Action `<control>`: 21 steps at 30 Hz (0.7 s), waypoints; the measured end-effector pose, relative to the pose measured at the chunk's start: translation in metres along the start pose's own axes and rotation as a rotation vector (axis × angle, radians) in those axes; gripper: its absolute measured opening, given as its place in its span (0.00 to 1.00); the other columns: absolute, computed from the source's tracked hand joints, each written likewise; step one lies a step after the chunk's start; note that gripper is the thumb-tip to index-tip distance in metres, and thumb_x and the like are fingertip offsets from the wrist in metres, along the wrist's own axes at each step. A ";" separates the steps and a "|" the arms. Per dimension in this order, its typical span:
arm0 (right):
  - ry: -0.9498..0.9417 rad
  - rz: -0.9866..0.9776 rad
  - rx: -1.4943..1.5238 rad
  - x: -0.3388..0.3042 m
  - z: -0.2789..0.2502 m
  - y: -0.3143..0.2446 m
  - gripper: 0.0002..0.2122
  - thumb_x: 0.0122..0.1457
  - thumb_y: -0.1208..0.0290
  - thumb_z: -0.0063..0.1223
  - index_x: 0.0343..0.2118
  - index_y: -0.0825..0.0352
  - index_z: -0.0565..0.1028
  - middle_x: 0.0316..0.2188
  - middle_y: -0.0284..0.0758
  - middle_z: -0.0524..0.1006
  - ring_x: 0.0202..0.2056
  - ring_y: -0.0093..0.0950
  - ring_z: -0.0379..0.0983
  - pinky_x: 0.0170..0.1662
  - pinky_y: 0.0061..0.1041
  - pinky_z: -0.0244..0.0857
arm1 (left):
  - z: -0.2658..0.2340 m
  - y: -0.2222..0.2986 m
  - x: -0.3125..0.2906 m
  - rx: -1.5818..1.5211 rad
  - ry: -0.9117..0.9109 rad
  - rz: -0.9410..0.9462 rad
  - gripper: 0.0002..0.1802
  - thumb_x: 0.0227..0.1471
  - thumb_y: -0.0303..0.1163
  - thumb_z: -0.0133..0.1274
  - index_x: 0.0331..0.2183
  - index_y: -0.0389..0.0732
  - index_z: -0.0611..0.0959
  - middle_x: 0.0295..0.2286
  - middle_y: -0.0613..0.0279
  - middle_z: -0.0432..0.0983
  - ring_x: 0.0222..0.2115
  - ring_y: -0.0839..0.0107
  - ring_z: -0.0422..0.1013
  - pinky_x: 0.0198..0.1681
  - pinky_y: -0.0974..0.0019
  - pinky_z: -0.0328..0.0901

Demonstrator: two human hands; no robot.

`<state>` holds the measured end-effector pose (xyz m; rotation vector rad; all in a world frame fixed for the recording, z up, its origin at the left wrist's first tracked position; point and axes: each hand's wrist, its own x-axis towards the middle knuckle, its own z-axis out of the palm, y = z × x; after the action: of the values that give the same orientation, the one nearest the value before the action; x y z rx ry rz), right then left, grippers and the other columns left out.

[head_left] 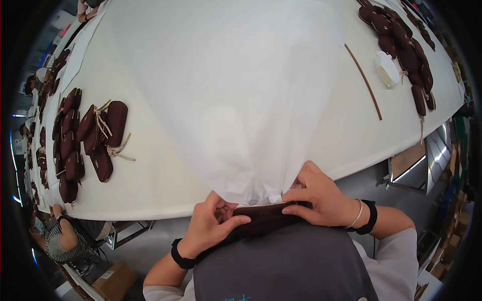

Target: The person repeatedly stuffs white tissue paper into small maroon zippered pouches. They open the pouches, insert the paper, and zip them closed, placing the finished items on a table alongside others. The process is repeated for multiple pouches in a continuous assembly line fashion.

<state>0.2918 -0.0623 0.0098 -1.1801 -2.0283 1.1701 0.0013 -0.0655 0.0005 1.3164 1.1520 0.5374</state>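
The left hand [211, 223] grips one end of a dark brown, zippered fabric-like pouch [258, 216], its thumb pressed along the near face and its fingers curled at the far side; the right hand [317, 196] pinches the other end in the same way, so the pouch lies stretched between them, zip edge uppermost, close to the wearer's dark grey apron [281, 261]. A wide, thin, translucent white sheet [241, 105] fans out ahead of both hands and narrows into gathered folds at the zip; whether its edge goes inside the pouch, I cannot tell. Beneath it spreads a broad white-covered table [165, 198]. Ahead and left of the left hand sits a group of similar dark brown pouches with pale cords [103, 133]. Well beyond the right hand lie a long, thin brown strip [365, 84], a small white oval dish-like piece [386, 69] and, farther right, a heap of dark brown pouches [409, 55].
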 end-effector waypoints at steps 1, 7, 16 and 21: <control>0.014 -0.044 -0.054 0.002 -0.002 0.001 0.11 0.52 0.68 0.68 0.37 0.62 0.81 0.28 0.35 0.70 0.34 0.33 0.66 0.33 0.29 0.64 | 0.002 0.002 0.001 -0.020 0.026 0.037 0.22 0.46 0.31 0.71 0.41 0.35 0.81 0.30 0.63 0.76 0.22 0.82 0.66 0.26 0.75 0.65; 0.106 -0.026 0.074 -0.009 0.019 0.012 0.14 0.52 0.67 0.68 0.41 0.62 0.80 0.26 0.34 0.71 0.31 0.33 0.68 0.33 0.30 0.64 | 0.006 0.010 0.010 0.328 0.080 0.377 0.18 0.44 0.30 0.71 0.38 0.40 0.83 0.30 0.66 0.74 0.30 0.72 0.69 0.27 0.73 0.66; -0.196 0.149 0.221 -0.006 -0.001 -0.007 0.15 0.55 0.63 0.67 0.43 0.63 0.81 0.31 0.37 0.77 0.37 0.33 0.73 0.39 0.30 0.67 | 0.006 -0.011 -0.004 0.037 -0.083 0.221 0.29 0.43 0.34 0.72 0.48 0.42 0.80 0.23 0.66 0.75 0.22 0.77 0.62 0.25 0.75 0.59; -0.082 -0.102 0.052 0.001 0.011 -0.001 0.13 0.54 0.63 0.67 0.39 0.64 0.81 0.39 0.38 0.75 0.42 0.36 0.68 0.45 0.31 0.64 | 0.019 0.011 0.011 -0.019 -0.026 0.206 0.38 0.42 0.37 0.73 0.55 0.40 0.76 0.28 0.64 0.77 0.21 0.80 0.61 0.24 0.76 0.59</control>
<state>0.2824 -0.0666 0.0049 -1.0073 -2.0798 1.2314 0.0247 -0.0625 0.0043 1.4299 0.9936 0.6776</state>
